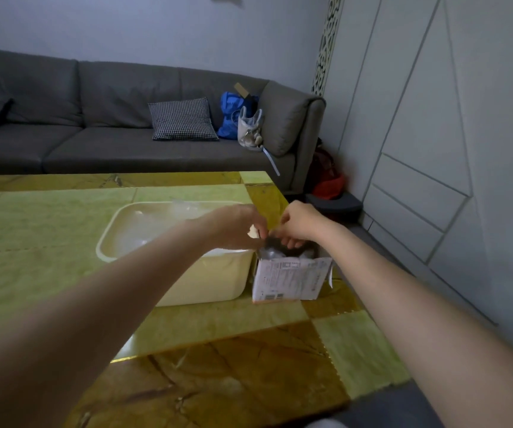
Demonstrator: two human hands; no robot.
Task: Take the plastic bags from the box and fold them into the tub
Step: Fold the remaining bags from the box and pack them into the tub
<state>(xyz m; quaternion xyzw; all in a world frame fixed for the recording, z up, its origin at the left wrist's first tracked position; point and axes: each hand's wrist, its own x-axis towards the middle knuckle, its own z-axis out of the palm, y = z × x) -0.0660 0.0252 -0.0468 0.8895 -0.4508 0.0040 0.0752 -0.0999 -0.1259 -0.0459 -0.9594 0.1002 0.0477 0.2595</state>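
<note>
A long grey sofa [119, 118] runs along the far wall. A houndstooth cushion [182, 119], a blue bag [229, 115] and a pale handbag [249, 128] lie at its right end. A red bag [327, 177] sits on the floor between the sofa arm and the panelled wall [434, 118].

The tabletop [48, 217] in the foreground is surfaced in green and amber marble-pattern squares. A cream rectangular tub [212, 282] stands on it, open at the top, with clear plastic [184, 208] visible against its far rim. Touching or just beside the tub's right wall stands a small cardboard box [289, 281] with a white printed label on its near face. The box is open, and dark plastic bags [275, 251] fill its mouth.

The person extends both bare arms over the tabletop. The left hand [236, 223] is above the tub's right rim, at the box's left edge, with its fingers curled downward toward the bags. Whether the left fingers actually pinch bag material cannot be told. The right hand [300, 222] is directly above the box, knuckles up. Its fingers [290, 242] are curled down into the box mouth and touch the dark bags. The two hands are nearly touching each other.
</note>
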